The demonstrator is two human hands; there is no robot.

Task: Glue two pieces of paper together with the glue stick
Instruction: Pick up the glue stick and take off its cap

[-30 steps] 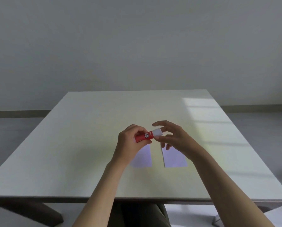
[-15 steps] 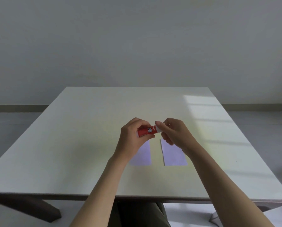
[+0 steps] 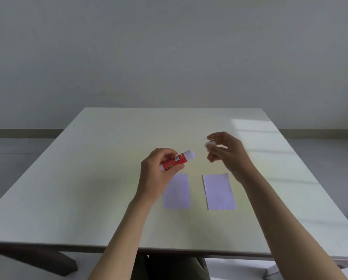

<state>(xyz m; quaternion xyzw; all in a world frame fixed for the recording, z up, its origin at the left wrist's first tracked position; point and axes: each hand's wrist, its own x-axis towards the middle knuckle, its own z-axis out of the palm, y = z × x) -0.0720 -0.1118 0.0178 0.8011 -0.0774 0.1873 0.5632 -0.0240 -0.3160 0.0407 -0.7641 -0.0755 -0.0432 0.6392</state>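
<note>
My left hand (image 3: 159, 172) is closed around the red-labelled plastic glue stick (image 3: 176, 161), holding it in the air over the white table (image 3: 88, 178), its white tip tilted up and to my right, above the far end of the left pale lilac paper rectangle (image 3: 177, 194). My right hand (image 3: 227, 152), blurred and raised well apart from the stick, has its fingers loosely curled with a small white thing pinched at the fingertips, likely the cap (image 3: 209, 144), though I cannot tell for sure. The right lilac paper rectangle (image 3: 219, 191) lies flat just beside the first, not touching it. The risks I see: the loose sheets sliding or creasing under the stick if nothing pins them, or glue smearing onto the table. There are no containers here.
</note>
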